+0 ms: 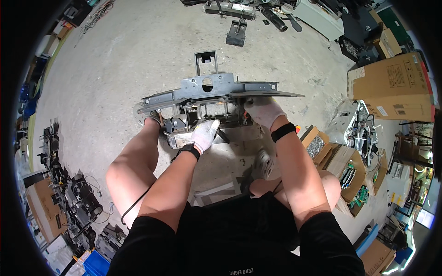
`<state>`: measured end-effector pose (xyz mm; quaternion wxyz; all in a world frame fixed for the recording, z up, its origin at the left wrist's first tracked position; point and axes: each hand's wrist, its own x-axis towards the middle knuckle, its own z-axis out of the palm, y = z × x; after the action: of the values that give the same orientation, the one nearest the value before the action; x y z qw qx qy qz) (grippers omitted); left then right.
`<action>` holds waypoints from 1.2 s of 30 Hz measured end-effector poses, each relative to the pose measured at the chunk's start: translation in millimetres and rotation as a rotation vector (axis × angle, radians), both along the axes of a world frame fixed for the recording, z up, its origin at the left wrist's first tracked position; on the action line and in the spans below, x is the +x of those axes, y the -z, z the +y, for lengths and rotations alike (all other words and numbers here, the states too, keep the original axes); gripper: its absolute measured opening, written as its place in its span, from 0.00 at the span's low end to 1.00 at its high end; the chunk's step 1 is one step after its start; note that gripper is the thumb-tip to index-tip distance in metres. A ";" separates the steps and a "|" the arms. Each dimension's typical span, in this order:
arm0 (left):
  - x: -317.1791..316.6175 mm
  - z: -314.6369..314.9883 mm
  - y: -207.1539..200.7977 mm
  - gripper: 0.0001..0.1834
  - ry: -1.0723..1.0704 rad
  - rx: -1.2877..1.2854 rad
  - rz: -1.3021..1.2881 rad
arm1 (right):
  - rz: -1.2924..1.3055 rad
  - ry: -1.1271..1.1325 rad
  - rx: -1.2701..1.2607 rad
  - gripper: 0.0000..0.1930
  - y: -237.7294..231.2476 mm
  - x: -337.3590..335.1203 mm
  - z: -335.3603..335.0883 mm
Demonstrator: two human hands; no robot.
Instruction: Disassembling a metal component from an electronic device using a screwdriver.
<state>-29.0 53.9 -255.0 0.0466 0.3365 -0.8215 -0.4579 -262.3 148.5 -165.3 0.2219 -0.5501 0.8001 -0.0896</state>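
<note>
A grey metal machine frame [207, 85] stands on the floor between my legs, with wide flat wings and rods below its top plate. My left hand [205, 134], in a light work glove, is closed at the frame's near side, thumb upward. A short black bar [223, 136] sticks out just right of it; what the fingers hold is hidden. My right hand [265, 112], gloved too, is closed under the right wing, close to a small orange part [245, 115]. Its fingertips are hidden behind the wing, so what it grips does not show.
Ahead on the concrete floor lies a separate dark metal bracket [236, 36]. Cardboard boxes of small parts [352, 184] and circuit boards stand to the right, below a large carton [391, 85]. Dark machine parts [76, 193] line the left side.
</note>
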 end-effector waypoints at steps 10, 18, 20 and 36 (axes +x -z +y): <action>-8.1 -5.6 23.2 0.23 -0.103 0.051 -0.018 | -0.011 -0.063 0.010 0.19 10.1 -9.1 5.4; -11.8 -10.3 17.3 0.25 -0.005 0.045 -0.077 | 0.037 -0.153 0.065 0.17 4.8 -12.8 8.5; -13.1 -10.8 12.1 0.25 0.090 0.007 -0.131 | 0.248 -0.397 0.038 0.16 7.1 -11.3 11.6; -18.0 3.1 1.6 0.12 -0.001 -0.114 -0.177 | 0.249 -0.303 -0.016 0.12 -10.4 -1.3 12.6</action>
<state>-47.0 57.0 -256.7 -0.0065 0.3729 -0.8469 -0.3789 -263.6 161.1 -154.9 0.1280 -0.6728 0.7286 0.0072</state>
